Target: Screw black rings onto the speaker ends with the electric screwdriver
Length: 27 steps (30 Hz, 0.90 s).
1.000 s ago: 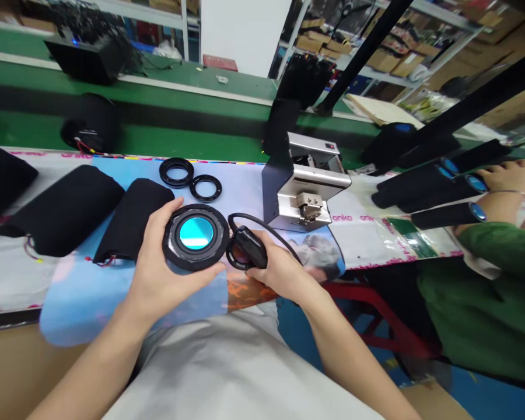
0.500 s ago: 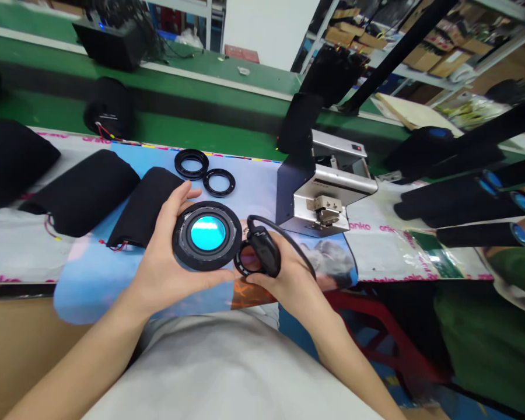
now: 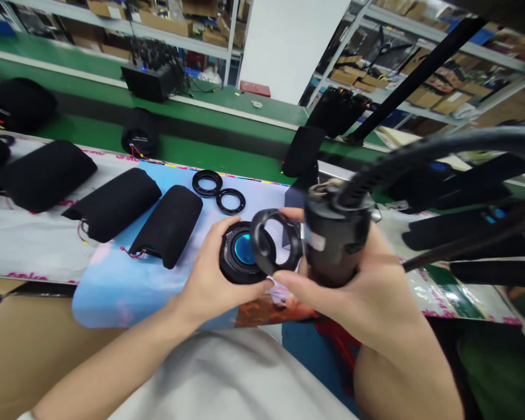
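Note:
In the head view, my left hand [image 3: 212, 277] is closed round a round black part [image 3: 235, 269] with a shiny blue centre [image 3: 245, 249]. Pinched in the fingertips of my right hand [image 3: 367, 297] is a black ring [image 3: 262, 224], tilted above the right side of that part and covering some of it. The same hand also grips a black corded tool [image 3: 336, 239], like an electric screwdriver; its thick cable [image 3: 424, 151] arches to the right. Whether ring and part touch, I cannot tell. Two black rings [image 3: 207, 184] [image 3: 231, 201] lie on the blue mat beyond my left hand.
Several black fabric-covered pieces [image 3: 168, 224] with thin wires lie to the left on the mat [image 3: 109, 291] and table. Behind my right hand a metal machine is mostly hidden. Black tubes [image 3: 490, 273] with blue ends lie at right, near a person in green [image 3: 499, 373].
My right hand has risen towards the camera with the tool and ring, bringing the ring over the round part. My left hand appears farther right, and the whole view has shifted.

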Each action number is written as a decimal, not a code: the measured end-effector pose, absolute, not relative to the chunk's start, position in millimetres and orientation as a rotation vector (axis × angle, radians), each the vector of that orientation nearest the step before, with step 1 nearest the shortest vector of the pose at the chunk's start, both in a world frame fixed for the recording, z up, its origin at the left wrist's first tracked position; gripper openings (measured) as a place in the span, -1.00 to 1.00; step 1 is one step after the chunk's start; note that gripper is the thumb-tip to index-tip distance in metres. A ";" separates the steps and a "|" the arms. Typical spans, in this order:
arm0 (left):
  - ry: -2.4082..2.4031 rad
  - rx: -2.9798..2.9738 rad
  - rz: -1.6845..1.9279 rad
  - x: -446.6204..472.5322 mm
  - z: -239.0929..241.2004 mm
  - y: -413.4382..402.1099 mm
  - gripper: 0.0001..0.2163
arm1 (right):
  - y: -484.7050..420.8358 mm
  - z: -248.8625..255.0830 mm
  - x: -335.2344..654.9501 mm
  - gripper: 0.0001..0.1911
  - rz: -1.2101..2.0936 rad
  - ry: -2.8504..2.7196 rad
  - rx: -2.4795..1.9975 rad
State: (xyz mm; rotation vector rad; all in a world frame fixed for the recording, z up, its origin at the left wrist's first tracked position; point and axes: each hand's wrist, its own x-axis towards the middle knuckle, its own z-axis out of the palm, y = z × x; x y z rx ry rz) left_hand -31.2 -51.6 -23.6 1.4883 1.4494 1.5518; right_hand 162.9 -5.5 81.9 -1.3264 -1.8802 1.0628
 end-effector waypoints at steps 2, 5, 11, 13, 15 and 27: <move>1.405 1.455 1.547 -25.0 -27.0 -50.0 -0.09 | -4.1 91.7 154.9 -0.37 0.984 -2.101 -1.266; 1.322 1.416 1.567 -20.5 -30.1 -49.9 -0.04 | -1.4 93.3 147.2 -0.40 0.856 -2.264 -1.274; 1.241 1.283 1.555 -20.2 -34.7 -52.7 0.10 | 1.1 84.7 155.1 -0.27 1.048 -2.177 -1.345; 1.250 1.276 1.542 -20.5 -35.6 -53.2 0.09 | 1.0 80.7 158.6 -0.22 1.087 -2.134 -1.383; 1.262 1.281 1.537 -20.1 -35.4 -53.6 0.07 | 0.3 76.3 160.1 -0.18 1.101 -2.083 -1.432; 1.320 1.270 1.611 -6.4 -35.4 -59.6 -0.02 | -16.9 69.9 159.1 -0.21 0.914 -1.950 -1.582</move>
